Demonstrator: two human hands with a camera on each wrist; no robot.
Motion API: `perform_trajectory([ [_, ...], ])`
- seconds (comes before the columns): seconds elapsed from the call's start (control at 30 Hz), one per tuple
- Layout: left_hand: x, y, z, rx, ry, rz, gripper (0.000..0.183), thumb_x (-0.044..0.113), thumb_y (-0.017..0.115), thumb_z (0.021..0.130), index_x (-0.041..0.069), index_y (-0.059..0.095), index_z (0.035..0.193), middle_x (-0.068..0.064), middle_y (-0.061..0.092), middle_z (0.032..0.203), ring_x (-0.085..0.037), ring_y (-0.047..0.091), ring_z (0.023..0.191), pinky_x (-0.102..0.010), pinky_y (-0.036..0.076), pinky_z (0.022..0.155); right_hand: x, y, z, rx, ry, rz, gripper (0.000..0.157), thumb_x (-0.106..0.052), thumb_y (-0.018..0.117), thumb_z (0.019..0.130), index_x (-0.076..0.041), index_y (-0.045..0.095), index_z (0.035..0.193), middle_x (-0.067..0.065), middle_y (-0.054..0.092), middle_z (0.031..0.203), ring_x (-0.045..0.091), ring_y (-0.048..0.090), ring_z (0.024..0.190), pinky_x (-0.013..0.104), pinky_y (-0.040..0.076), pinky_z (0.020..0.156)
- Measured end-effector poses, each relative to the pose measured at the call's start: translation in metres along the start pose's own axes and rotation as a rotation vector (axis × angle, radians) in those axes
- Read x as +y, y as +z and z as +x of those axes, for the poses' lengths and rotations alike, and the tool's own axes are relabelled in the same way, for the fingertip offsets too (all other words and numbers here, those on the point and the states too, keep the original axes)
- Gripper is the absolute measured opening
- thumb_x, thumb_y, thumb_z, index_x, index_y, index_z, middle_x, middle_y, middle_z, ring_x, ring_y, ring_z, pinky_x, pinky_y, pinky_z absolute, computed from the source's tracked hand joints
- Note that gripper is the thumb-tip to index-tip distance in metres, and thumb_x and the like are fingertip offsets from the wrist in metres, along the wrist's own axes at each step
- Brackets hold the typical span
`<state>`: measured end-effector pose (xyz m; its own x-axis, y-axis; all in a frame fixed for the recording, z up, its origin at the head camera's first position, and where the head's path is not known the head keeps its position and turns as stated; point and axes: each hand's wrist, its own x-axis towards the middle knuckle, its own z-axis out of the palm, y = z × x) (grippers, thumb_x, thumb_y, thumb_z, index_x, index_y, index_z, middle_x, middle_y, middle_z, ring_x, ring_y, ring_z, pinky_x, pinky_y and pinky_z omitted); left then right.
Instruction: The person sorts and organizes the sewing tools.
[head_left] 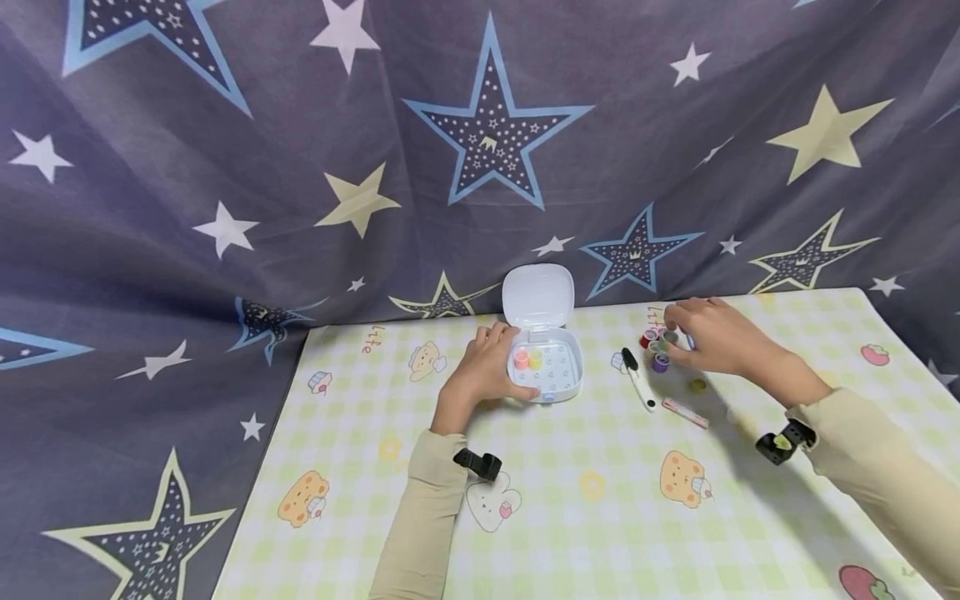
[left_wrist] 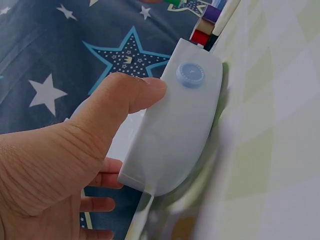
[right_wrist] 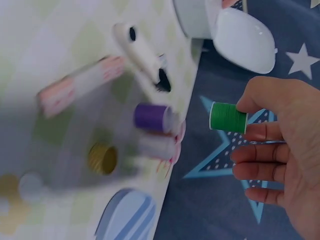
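My left hand [head_left: 486, 367] grips the left side of an open white box [head_left: 576, 385], its thumb [left_wrist: 147, 93] on the rim near a blue button [left_wrist: 190, 75]. The lid [head_left: 538, 293] stands up behind. A pink spool [head_left: 522, 359] and a yellow spool [head_left: 535, 360] sit inside among small pegs. At the back right of the table, my right hand [head_left: 712, 333] pinches a green thread spool [right_wrist: 228, 117] between thumb and fingers, raised off the cloth. Below it stand a purple spool [right_wrist: 151, 117], a red spool [head_left: 647, 338] and others partly hidden.
Left of the right forearm lie a slim white tool [head_left: 640, 383] with a black tip and a pink-and-white strip [head_left: 686, 413]. A gold thimble [right_wrist: 103, 159] and a blue-striped item [right_wrist: 127, 215] are near the spools. A star-patterned curtain [head_left: 300, 167] hangs behind the table.
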<state>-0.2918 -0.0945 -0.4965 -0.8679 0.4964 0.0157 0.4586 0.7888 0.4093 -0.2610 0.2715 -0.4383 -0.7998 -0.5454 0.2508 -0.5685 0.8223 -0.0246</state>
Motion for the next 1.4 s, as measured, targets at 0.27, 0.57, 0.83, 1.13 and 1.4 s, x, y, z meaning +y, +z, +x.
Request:
perform_trajectory([
  [0.27, 0.000, 0.004, 0.000, -0.009, -0.010, -0.009, 0.110, 0.055, 0.091, 0.066, 0.008, 0.041, 0.152, -0.011, 0.045, 0.146, -0.029, 0.042, 0.126, -0.046, 0.041, 0.109, -0.018, -0.001, 0.017, 0.071, -0.053, 0.060, 0.013, -0.015, 0.073, 0.084, -0.010, 0.063, 0.092, 0.001, 0.059, 0.077, 0.012, 0.044, 0.066, 0.034, 0.037, 0.065],
  [0.57, -0.001, 0.004, 0.001, -0.004, -0.002, -0.017, 0.109, 0.057, 0.089, 0.068, 0.008, 0.042, 0.152, -0.011, 0.046, 0.146, -0.029, 0.042, 0.126, -0.047, 0.041, 0.108, -0.035, 0.001, 0.039, 0.131, -0.108, 0.106, 0.012, -0.015, 0.071, 0.085, -0.009, 0.061, 0.089, 0.004, 0.059, 0.076, 0.012, 0.046, 0.065, 0.035, 0.038, 0.064],
  [0.83, -0.003, 0.004, 0.001, 0.003, 0.003, -0.021, 0.109, 0.056, 0.090, 0.067, 0.006, 0.042, 0.152, -0.012, 0.046, 0.145, -0.030, 0.042, 0.126, -0.047, 0.041, 0.108, -0.048, 0.003, 0.057, 0.138, -0.090, 0.159, 0.013, -0.017, 0.070, 0.086, -0.007, 0.064, 0.093, 0.008, 0.060, 0.078, 0.019, 0.052, 0.070, 0.039, 0.043, 0.067],
  [1.13, -0.002, 0.003, 0.000, 0.000, -0.004, -0.024, 0.110, 0.056, 0.090, 0.067, 0.006, 0.042, 0.152, -0.011, 0.046, 0.146, -0.030, 0.043, 0.127, -0.047, 0.041, 0.109, -0.060, 0.012, 0.075, 0.148, -0.106, 0.210, 0.014, -0.018, 0.071, 0.087, -0.007, 0.065, 0.093, 0.007, 0.060, 0.077, 0.016, 0.049, 0.064, 0.033, 0.042, 0.061],
  [1.4, -0.001, 0.003, 0.002, -0.002, -0.004, -0.008, 0.109, 0.057, 0.089, 0.068, 0.006, 0.042, 0.151, -0.010, 0.046, 0.146, -0.029, 0.043, 0.126, -0.046, 0.042, 0.108, -0.070, 0.020, 0.085, 0.105, -0.055, 0.254, 0.018, -0.020, 0.072, 0.089, -0.006, 0.066, 0.097, 0.009, 0.060, 0.079, 0.019, 0.050, 0.068, 0.036, 0.044, 0.065],
])
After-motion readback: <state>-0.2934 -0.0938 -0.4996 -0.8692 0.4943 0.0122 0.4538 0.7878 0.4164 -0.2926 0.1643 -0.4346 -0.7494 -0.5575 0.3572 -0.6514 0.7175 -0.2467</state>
